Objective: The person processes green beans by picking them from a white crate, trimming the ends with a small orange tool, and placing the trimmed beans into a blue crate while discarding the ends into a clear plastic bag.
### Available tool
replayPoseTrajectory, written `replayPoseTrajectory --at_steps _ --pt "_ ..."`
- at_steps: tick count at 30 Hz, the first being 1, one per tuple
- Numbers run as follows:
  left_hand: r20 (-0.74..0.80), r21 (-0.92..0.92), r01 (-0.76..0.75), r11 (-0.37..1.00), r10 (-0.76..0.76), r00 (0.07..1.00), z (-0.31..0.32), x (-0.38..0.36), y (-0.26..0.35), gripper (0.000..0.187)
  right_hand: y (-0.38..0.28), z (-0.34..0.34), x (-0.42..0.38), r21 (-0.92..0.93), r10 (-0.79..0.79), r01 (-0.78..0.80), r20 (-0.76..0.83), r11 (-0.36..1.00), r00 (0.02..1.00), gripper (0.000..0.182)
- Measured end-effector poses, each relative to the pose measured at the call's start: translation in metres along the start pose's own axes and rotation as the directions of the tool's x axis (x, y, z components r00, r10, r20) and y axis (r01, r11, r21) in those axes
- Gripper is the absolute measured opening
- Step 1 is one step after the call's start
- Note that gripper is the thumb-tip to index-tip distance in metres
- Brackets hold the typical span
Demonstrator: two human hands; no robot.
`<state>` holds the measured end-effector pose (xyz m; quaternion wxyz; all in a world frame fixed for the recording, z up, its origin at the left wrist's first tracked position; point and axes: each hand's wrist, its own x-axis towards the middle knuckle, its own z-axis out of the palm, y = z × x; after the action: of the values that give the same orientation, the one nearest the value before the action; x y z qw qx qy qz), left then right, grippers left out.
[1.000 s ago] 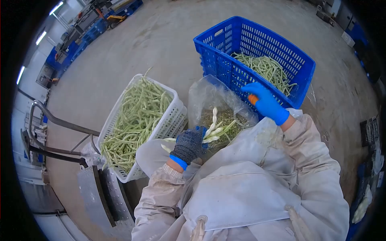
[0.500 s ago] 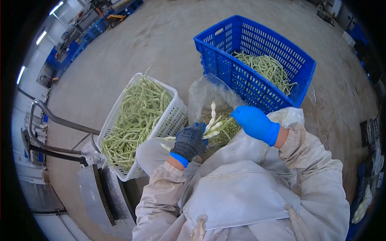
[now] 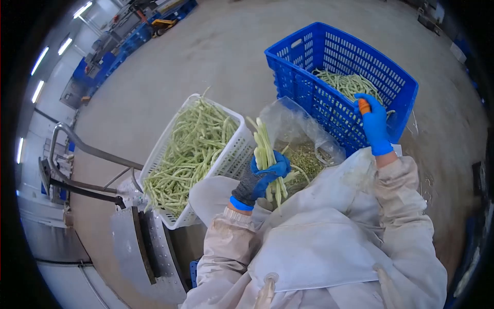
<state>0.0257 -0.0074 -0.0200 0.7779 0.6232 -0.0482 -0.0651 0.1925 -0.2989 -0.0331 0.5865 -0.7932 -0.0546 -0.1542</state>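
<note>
My left hand (image 3: 261,177), in a grey and blue glove, is wrapped round a bunch of long pale green beans (image 3: 264,149) that stands upright above the fist. My right hand (image 3: 374,121), in a blue glove, is raised at the near rim of the blue crate (image 3: 296,77). Its fingers are closed round a small orange object (image 3: 364,106), partly hidden by them. Green beans (image 3: 352,85) lie inside the blue crate. Left of my left hand, a white basket (image 3: 234,154) is heaped with beans (image 3: 190,149).
A clear plastic bag (image 3: 293,121) holding small green trimmings (image 3: 303,159) lies between basket and crate. At the left are a bent metal tube handle (image 3: 85,146) and a metal plate (image 3: 128,247). Blue pallets and equipment line the far left wall.
My right hand has moved away from the beans, up and right to the blue crate, and the orange object now shows. My left hand has turned the bunch upright. The view has shifted slightly.
</note>
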Motion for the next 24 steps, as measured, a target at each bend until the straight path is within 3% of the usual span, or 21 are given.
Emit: replayPoseTrajectory --at_steps 1,2,4,6,10,12,13,15,17,19,21,22,24 --pt "-0.015 0.032 -0.009 0.999 0.009 1.0 -0.002 0.0 -0.001 0.016 -0.007 0.002 -0.005 -0.109 -0.23 0.252 0.182 0.961 0.956 0.026" --pt "-0.026 0.06 -0.019 0.998 0.021 0.999 -0.004 0.002 -0.003 0.017 -0.015 0.003 -0.01 -0.174 -0.416 0.503 0.374 0.847 0.829 0.031" --pt "-0.008 0.144 -0.045 0.989 0.046 0.999 -0.006 0.006 -0.007 0.019 -0.054 0.016 -0.03 -0.12 -0.434 0.533 0.448 0.837 0.782 0.043" --pt "-0.06 0.24 0.047 0.97 -0.033 0.998 0.004 0.008 0.001 0.015 -0.092 0.03 -0.037 0.155 -0.419 0.395 0.479 0.905 0.772 0.048" --pt "-0.092 0.492 0.052 0.869 -0.008 0.996 0.005 0.008 -0.005 0.021 -0.132 0.05 -0.037 0.211 -0.466 0.426 0.556 0.88 0.688 0.045" --pt "-0.077 0.513 0.02 0.858 0.022 0.997 0.004 0.007 -0.007 0.023 -0.14 0.061 -0.035 0.127 -0.653 0.71 0.528 0.693 0.543 0.043" --pt "-0.064 0.534 -0.009 0.845 0.051 0.997 0.004 0.006 -0.008 0.025 -0.141 0.064 -0.033 0.128 -0.654 0.711 0.53 0.691 0.54 0.043" --pt "-0.067 0.539 -0.002 0.842 0.046 0.997 0.004 0.004 -0.006 0.022 -0.142 0.068 -0.03 0.032 -0.654 0.817 0.617 0.576 0.437 0.036" --pt "-0.071 0.545 0.002 0.839 0.044 0.997 0.002 0.003 -0.006 0.019 -0.143 0.068 -0.031 -0.049 -0.603 0.837 0.672 0.544 0.431 0.033" --pt "-0.105 0.613 -0.003 0.79 0.086 0.991 0.001 0.002 -0.006 0.028 -0.141 0.069 -0.034 -0.129 -0.544 0.854 0.72 0.504 0.43 0.03" --pt "-0.114 0.551 0.03 0.834 0.04 0.993 0.005 0.001 0.0 0.028 -0.136 0.072 -0.043 -0.134 -0.64 0.796 0.524 0.59 0.562 0.025" --pt "-0.117 0.489 0.067 0.87 -0.011 0.993 0.007 0.0 0.002 0.029 -0.132 0.075 -0.05 -0.133 -0.64 0.798 0.526 0.588 0.559 0.025" --pt "-0.118 0.443 0.078 0.893 -0.028 0.993 0.01 0.002 0.0 0.029 -0.123 0.08 -0.065 0.046 -0.61 0.658 0.428 0.752 0.667 0.03"
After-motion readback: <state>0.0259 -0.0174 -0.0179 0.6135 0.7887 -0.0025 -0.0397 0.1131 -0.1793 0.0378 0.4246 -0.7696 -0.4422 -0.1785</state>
